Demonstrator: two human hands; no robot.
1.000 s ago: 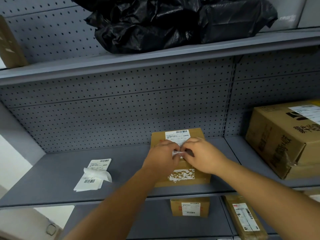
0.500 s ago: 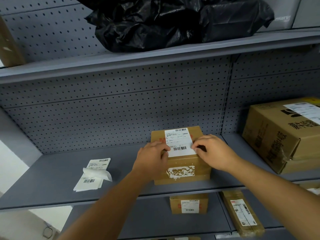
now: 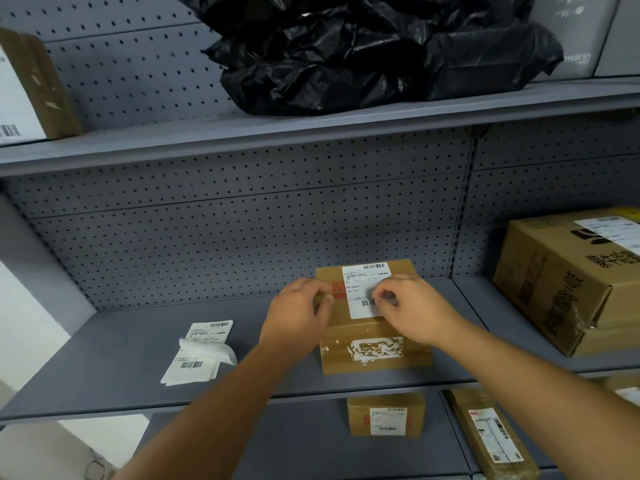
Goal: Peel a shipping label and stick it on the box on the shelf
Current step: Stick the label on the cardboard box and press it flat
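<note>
Both hands, left hand and right hand, fingers curled, on shipping label atop box

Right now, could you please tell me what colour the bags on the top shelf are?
The crumpled plastic bags are glossy black, seen clearly in the head view.

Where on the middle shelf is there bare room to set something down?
Bare shelf lies left of the loose labels, and between the small box and the big carton. The small box itself is crowded: left hand, right hand.
</note>
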